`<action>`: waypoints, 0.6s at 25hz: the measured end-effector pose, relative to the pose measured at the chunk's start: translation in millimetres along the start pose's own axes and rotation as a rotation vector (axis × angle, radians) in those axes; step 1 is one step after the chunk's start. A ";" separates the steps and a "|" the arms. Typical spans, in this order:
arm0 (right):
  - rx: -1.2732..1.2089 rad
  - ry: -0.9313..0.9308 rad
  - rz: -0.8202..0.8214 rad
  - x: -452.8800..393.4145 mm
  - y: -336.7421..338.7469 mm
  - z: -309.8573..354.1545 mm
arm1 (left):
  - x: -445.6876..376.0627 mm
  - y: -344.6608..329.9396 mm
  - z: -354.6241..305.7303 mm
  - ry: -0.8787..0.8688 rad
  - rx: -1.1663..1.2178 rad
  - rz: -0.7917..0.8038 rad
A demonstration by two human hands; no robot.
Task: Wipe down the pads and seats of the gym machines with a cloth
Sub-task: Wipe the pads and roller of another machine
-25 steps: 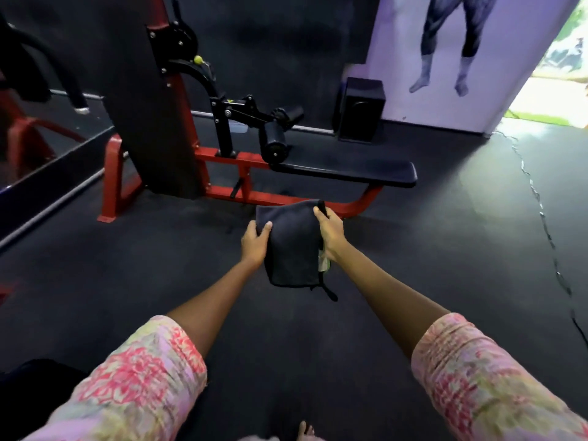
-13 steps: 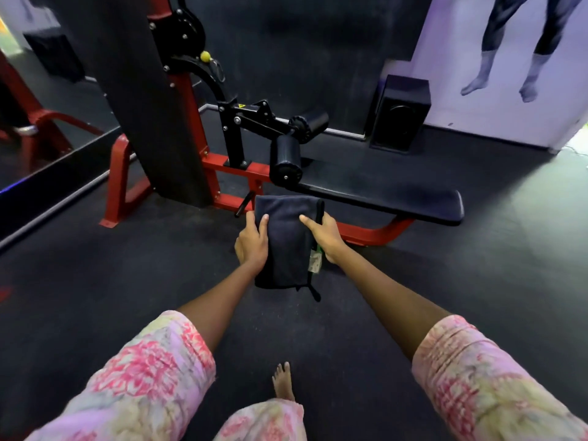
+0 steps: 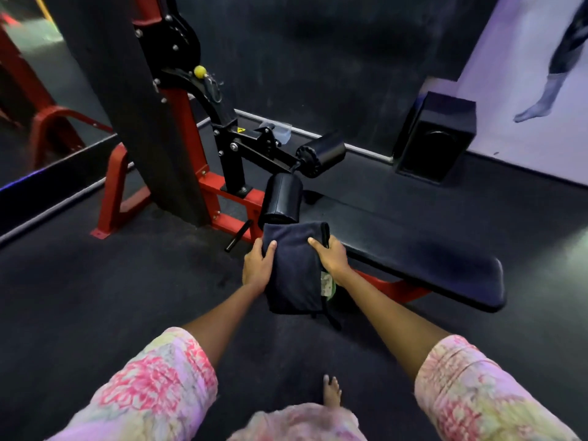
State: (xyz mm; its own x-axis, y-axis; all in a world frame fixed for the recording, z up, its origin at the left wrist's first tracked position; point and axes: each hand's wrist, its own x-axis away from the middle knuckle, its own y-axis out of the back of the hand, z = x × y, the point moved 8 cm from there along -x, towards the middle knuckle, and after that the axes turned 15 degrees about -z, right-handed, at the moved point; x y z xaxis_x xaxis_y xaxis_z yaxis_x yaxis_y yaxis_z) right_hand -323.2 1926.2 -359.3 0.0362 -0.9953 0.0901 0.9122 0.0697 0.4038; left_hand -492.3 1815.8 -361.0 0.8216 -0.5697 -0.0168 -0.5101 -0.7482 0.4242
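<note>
A folded dark blue cloth [image 3: 294, 268] hangs between my two hands in front of a red-framed gym machine [image 3: 222, 192]. My left hand [image 3: 256, 265] grips the cloth's left edge, thumb on its front. My right hand [image 3: 331, 256] grips the right edge near the top. Just behind the cloth stand two black roller pads, one near [image 3: 281, 198] and one farther back [image 3: 321, 152]. The machine's long black bench pad [image 3: 429, 265] stretches to the right, level with my right hand.
A black upright panel [image 3: 133, 106] and red base frame [image 3: 117, 192] stand left of the pads. A black speaker box [image 3: 436, 138] sits on the floor by the back wall. A mirror wall [image 3: 38, 122] lines the left. My bare foot [image 3: 331, 391] is on the dark rubber floor.
I have stepped closer to the machine; the pads and bench now fill more of the view. Both hands keep their hold on the cloth, which now hangs right before the near roller pad.
</note>
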 end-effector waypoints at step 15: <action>0.171 -0.053 0.383 -220.7 -99.4 14.4 | -120.3 -111.9 13.3 0.346 0.036 -0.239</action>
State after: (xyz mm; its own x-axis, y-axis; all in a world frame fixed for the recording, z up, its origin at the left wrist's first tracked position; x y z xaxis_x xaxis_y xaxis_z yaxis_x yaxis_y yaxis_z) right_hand -427.6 2139.8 -406.3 0.3344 -0.8907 0.3080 0.7560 0.4487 0.4766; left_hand -537.5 1963.6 -418.6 0.9519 -0.2354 0.1963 -0.2980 -0.8606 0.4129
